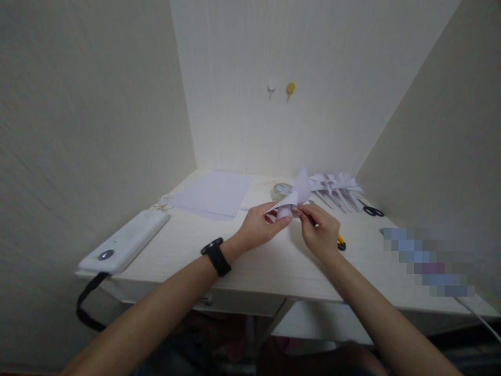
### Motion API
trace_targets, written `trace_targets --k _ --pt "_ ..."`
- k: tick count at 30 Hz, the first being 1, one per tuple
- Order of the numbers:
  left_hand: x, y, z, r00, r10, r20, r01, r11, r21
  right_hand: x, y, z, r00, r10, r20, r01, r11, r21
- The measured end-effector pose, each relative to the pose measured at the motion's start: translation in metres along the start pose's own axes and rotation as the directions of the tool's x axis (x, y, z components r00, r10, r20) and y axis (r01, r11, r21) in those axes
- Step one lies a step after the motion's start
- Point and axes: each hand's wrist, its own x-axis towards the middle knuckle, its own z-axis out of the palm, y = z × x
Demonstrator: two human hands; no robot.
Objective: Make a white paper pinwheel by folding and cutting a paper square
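Note:
Above the middle of the desk, my left hand [261, 225] grips a pale lilac paper pinwheel [300, 189] whose blades curl up and inward. The fingers and thumb of that hand are closed around the paper. My right hand [319, 227] is closed in a pinch right at the pinwheel's centre, touching the folded paper there. Whatever small thing lies between those fingertips is too small to make out. A yellow and black cutter [342, 243] lies on the desk, partly hidden behind my right hand.
Lilac paper sheets [213, 193] lie at the back left, near a long white device [125, 241]. Behind my hands sits a round roll [281, 190], perhaps tape. Several paper pinwheels with sticks [336, 185] and black scissors [373, 211] lie at the back right.

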Motion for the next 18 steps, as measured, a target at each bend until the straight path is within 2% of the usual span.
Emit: trace_targets --k 18 --pt "0.0003 -0.0023 -0.0012 1.0 0.01 0.012 -0.009 0.998 -0.06 -0.0027 0.0022 0.0017 1.0 -0.023 0.008 0.023 1.0 -0.004"
